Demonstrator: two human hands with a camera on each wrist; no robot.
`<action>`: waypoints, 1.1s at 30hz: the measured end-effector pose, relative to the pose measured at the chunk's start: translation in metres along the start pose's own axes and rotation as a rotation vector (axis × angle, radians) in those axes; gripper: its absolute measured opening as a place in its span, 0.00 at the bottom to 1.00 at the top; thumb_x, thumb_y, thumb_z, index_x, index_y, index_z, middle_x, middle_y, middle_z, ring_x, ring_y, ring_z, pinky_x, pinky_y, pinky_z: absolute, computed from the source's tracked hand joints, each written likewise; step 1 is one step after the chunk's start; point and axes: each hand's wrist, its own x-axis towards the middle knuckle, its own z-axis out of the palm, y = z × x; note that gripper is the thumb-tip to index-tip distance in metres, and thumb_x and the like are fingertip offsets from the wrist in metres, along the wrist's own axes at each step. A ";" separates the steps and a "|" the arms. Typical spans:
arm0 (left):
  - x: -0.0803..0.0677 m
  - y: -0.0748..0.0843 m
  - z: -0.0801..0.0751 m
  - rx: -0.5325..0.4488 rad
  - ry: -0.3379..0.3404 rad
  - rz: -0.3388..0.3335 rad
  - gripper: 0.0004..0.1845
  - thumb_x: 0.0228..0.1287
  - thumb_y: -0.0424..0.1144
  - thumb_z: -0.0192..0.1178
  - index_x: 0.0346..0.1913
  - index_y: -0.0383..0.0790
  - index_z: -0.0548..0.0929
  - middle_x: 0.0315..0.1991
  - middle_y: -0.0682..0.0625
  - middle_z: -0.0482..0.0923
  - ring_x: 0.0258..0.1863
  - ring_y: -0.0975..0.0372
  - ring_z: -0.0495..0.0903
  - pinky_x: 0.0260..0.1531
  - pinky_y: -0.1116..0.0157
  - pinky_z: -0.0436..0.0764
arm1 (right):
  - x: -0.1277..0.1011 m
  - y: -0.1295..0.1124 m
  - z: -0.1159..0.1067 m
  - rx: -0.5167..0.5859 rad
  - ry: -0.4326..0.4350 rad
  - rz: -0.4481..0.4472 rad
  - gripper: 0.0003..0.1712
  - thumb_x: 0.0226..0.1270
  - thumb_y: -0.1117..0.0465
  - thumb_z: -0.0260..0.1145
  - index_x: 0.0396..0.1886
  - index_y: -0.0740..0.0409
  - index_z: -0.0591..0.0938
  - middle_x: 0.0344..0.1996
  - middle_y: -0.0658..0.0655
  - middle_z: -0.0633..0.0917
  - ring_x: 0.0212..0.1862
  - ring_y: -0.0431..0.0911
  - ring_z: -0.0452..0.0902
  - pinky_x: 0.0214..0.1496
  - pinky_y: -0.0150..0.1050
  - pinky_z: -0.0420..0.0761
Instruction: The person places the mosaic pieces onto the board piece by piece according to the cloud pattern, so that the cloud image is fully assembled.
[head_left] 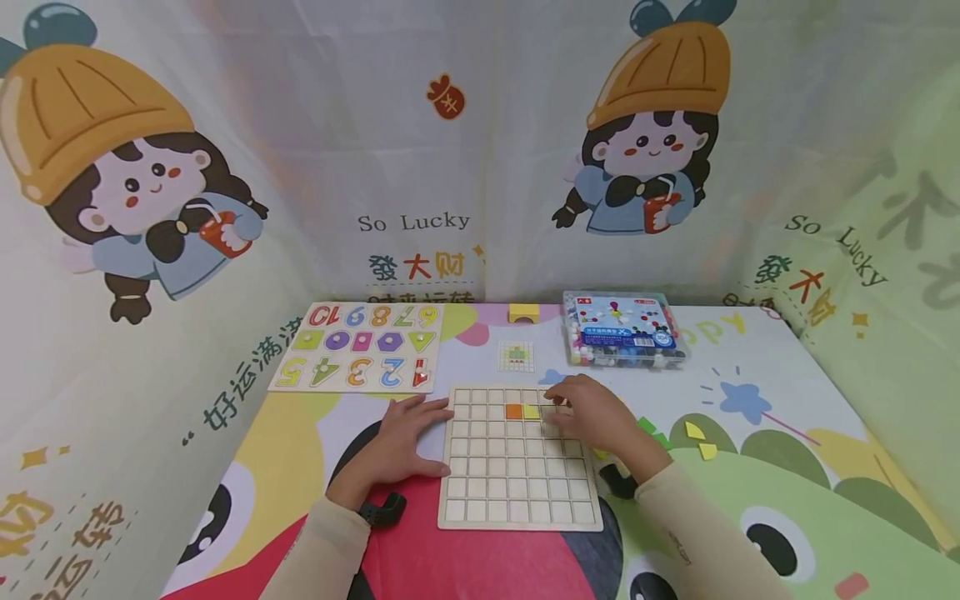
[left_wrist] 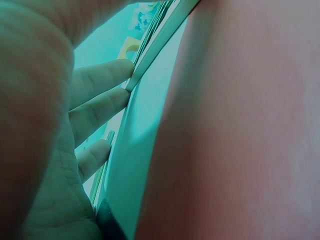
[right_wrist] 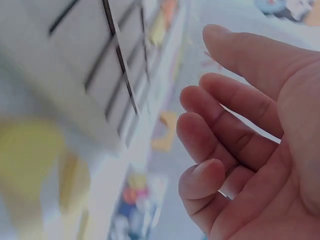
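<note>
A pale wooden grid board lies in front of me in the head view. One orange square tile and one yellow square tile sit side by side in its second row from the top. My left hand rests along the board's left edge, fingers extended; the left wrist view has fingertips right at the edge. Over the upper right corner of the board is my right hand. Its loosely bent fingers hold nothing in the right wrist view.
Green pieces and yellow pieces lie right of the board. A small pattern card, a yellow arch block and a clear plastic box stand behind it. A number puzzle board lies back left.
</note>
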 end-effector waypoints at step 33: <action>0.001 0.000 0.001 -0.001 0.003 0.003 0.46 0.51 0.55 0.79 0.75 0.49 0.76 0.81 0.50 0.66 0.84 0.42 0.51 0.79 0.29 0.38 | -0.120 0.134 -0.056 0.040 0.225 0.254 0.20 0.67 0.58 0.77 0.54 0.64 0.88 0.46 0.63 0.91 0.43 0.54 0.83 0.40 0.44 0.79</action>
